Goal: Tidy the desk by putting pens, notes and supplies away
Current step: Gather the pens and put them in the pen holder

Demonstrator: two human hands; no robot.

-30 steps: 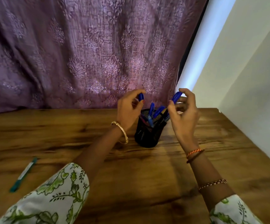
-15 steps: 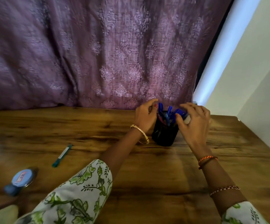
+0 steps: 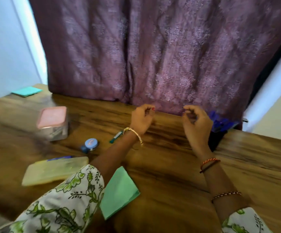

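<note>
My left hand (image 3: 141, 120) and my right hand (image 3: 197, 125) hover above the wooden desk (image 3: 170, 165), fingers loosely curled, holding nothing. Just right of my right hand stands the black mesh pen holder (image 3: 218, 138) with several blue pens (image 3: 220, 122) in it, partly hidden by that hand. A teal pen (image 3: 116, 137) lies on the desk beside my left wrist. A green paper note (image 3: 119, 190) lies near my left sleeve. A teal note pad (image 3: 27, 91) sits at the far left corner.
A clear box with a pink lid (image 3: 52, 121) stands at the left. Near it lie a small blue-capped bottle (image 3: 89, 144) and a pale yellow case (image 3: 52, 170) with a blue pen (image 3: 60, 158) behind it. A purple curtain (image 3: 153, 56) hangs behind the desk.
Both hands have let go of the blue pens and drawn away from the holder to its left. The view has swung left, revealing the box, case and notes.
</note>
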